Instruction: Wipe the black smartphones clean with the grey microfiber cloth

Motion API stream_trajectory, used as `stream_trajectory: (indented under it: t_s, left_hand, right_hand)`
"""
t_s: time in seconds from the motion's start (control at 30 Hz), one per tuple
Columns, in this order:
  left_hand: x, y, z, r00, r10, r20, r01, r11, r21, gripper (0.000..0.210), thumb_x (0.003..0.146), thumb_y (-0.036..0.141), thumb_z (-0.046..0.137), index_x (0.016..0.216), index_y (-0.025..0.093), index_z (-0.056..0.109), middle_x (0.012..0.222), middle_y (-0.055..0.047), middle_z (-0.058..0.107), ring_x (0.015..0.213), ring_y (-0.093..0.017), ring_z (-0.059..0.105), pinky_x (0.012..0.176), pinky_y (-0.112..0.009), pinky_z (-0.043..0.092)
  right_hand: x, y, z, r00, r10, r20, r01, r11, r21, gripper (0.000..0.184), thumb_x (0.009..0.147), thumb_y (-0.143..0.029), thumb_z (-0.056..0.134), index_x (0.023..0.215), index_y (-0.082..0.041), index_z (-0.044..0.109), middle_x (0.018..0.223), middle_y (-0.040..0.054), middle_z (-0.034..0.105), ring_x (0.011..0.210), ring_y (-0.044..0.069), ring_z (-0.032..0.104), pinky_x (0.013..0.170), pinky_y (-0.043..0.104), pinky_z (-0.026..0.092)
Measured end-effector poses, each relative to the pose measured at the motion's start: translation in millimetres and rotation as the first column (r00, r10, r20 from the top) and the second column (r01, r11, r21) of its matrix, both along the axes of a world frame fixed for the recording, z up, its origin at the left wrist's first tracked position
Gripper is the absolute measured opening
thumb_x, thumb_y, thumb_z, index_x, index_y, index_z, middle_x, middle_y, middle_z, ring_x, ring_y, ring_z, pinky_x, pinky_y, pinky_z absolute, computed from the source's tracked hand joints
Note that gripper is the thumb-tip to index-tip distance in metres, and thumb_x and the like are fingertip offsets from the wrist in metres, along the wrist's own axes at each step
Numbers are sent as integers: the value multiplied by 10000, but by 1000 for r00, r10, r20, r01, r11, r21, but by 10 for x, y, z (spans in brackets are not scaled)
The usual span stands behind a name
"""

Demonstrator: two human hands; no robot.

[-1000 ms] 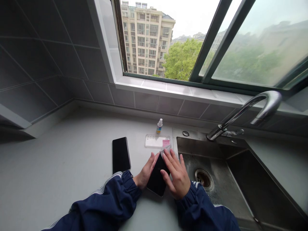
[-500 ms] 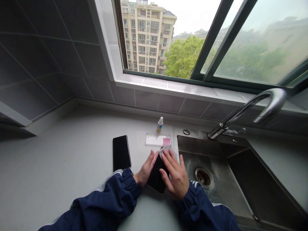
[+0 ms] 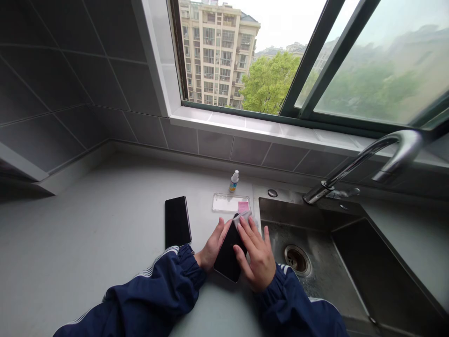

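Observation:
A black smartphone [image 3: 228, 257] tilts in my left hand [image 3: 212, 248], which grips its left edge with the thumb up along the side. Over the phone's upper right part, my right hand [image 3: 257, 257] presses a thin pale grey cloth [image 3: 246, 216] against the screen with its fingertips. Just beyond the phone's top lie a clear phone case [image 3: 226, 202] and a pink square [image 3: 243, 206] at the case's right end. A small white spray bottle [image 3: 234, 181] stands upright behind the case. The fingers of my left hand under the phone are hidden.
Another dark phone [image 3: 177, 222] lies flat on the pale counter [image 3: 105, 234], left of my left hand. Close on the right is a steel sink [image 3: 315, 215] with a drain [image 3: 297, 260] and a curved chrome faucet [image 3: 358, 164]. A tiled wall and window rise behind.
The cloth and my right fingertips have shifted very slightly to the right on the phone, showing a bit more of its top edge. My left hand keeps its hold.

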State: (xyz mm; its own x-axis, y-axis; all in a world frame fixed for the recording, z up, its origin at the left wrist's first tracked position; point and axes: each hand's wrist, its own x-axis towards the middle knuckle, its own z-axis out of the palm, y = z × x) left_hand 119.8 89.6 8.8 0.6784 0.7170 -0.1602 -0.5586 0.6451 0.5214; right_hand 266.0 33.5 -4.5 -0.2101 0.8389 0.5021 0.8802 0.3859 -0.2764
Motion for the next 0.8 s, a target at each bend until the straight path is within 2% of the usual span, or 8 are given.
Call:
stream_trajectory:
  t_s: [0.17,0.33,0.47,0.67,0.73,0.8]
  left_hand:
    - [2,7,13,1000,19,25,-19,1000,-12,636,963,562,339,1363,109,536,1312,-134,616,1329,-275,463,1182,-384,203]
    - [1,-7,54,1000,-9,22,10,1000,-29,644,963,570,328,1433,149,461,1352,-121,592,1330,-269,466,1182,-389,207]
    - [1,-7,25,999,1,42,1,1000,-28,649,964,565,332,1441,141,446,1337,-135,601,1311,-270,488,1178,-398,218]
    - [-2,8,-20,989,-127,78,137,981,-134,779,909,675,326,1390,83,486,1220,-198,653,1202,-323,581,1111,-455,325]
    - [-5,10,-8,994,-89,70,96,989,-112,754,925,653,314,1395,88,482,1240,-188,645,1220,-314,567,1120,-440,312]
    - [-5,10,3,997,-42,64,46,997,-61,704,946,615,310,1409,111,475,1286,-160,625,1263,-291,530,1143,-409,274]
  right_hand:
    - [-60,-56,24,987,149,53,-150,989,8,536,943,-255,479,1467,-192,381,1491,77,446,1439,288,316,1198,570,30]
    - [-3,-14,5,995,92,44,-92,996,-5,522,958,-242,448,1472,-195,368,1506,77,424,1446,273,303,1198,560,37]
    - [-59,-44,14,997,67,31,-67,998,-5,531,954,-256,452,1471,-165,372,1516,90,406,1455,292,274,1195,574,55]
    - [-139,-117,99,967,247,56,-249,968,33,508,911,-283,547,1404,-188,466,1431,62,521,1407,286,381,1201,580,-23]
    - [-75,-76,92,973,224,56,-226,974,29,502,917,-267,536,1409,-202,460,1429,58,525,1404,274,388,1203,570,-19]
    - [11,-15,66,989,136,53,-137,991,14,511,938,-257,501,1441,-209,422,1458,68,489,1414,273,369,1199,575,8]
